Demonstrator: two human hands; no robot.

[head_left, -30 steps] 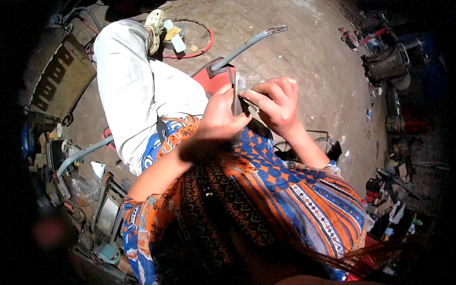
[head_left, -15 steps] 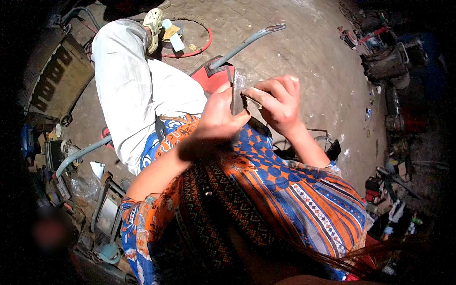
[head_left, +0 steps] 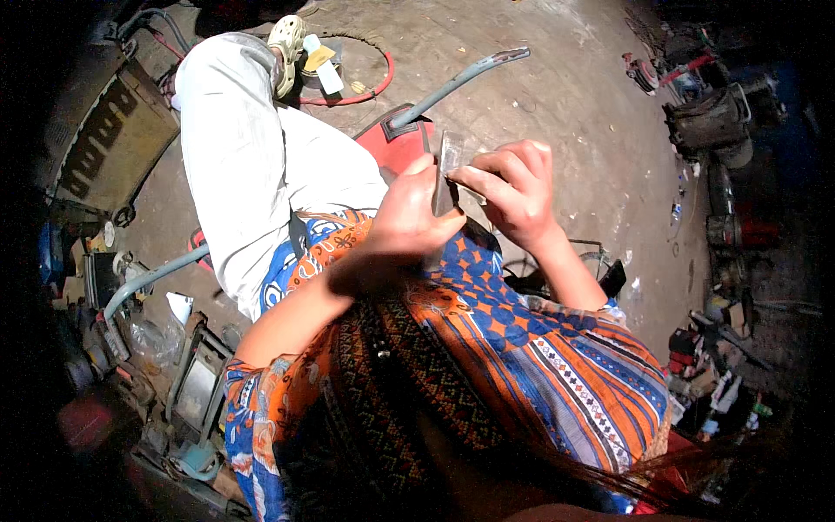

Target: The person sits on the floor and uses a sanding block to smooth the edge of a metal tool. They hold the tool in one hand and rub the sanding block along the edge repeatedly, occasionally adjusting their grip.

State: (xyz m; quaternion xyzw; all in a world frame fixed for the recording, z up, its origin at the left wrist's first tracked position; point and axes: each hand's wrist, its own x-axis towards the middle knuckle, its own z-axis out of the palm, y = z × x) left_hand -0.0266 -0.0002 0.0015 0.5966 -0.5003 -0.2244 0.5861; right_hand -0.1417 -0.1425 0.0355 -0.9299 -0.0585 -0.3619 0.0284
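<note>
My left hand (head_left: 407, 213) is closed around a flat, grey, metal-looking bar (head_left: 450, 150), held in front of my body with its upper end sticking out past the fingers. My right hand (head_left: 518, 184) has its thumb and index finger pinched together against the bar's right side. A small dark sliver shows by those fingertips; whether they grip it or just the bar's edge is hidden. The bar's lower part disappears behind my left thumb and palm.
Beneath my hands is a red seat (head_left: 400, 146) with a grey tubular armrest (head_left: 461, 84). A red-rimmed ring (head_left: 383, 80) lies by my shoe (head_left: 285, 54). Machine parts (head_left: 709, 113) line the right side; a rusty slotted panel (head_left: 109, 143) and assorted scrap stand at left.
The bar has tilted slightly, its upper face now looking paler. Both hands keep nearly the same hold, and the whole view has shifted a little.
</note>
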